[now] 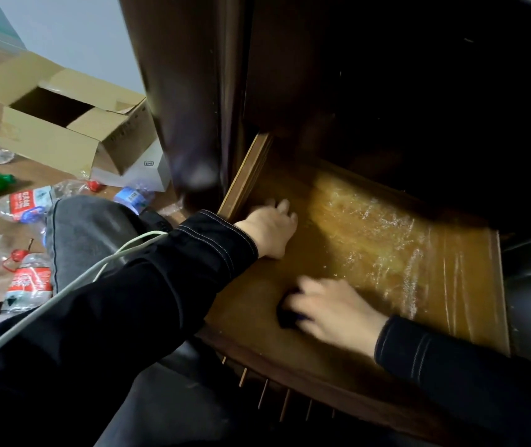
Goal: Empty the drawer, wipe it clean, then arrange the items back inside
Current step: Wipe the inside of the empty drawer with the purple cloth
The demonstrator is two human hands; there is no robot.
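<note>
The drawer (386,246) stands pulled out of the dark cabinet (386,75), its floor bare and streaked with shine; the left hand (269,232) rests inside by the left wall, fingers loose, holding nothing; the right hand (332,309), blurred, grips what looks like a dark cloth (286,316) on the drawer's near floor.

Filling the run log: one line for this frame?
phase: wiping | drawer: open, empty | left hand: rests on drawer bottom | right hand: on dark cloth, motion-blurred | plastic bottles: on room floor
</note>
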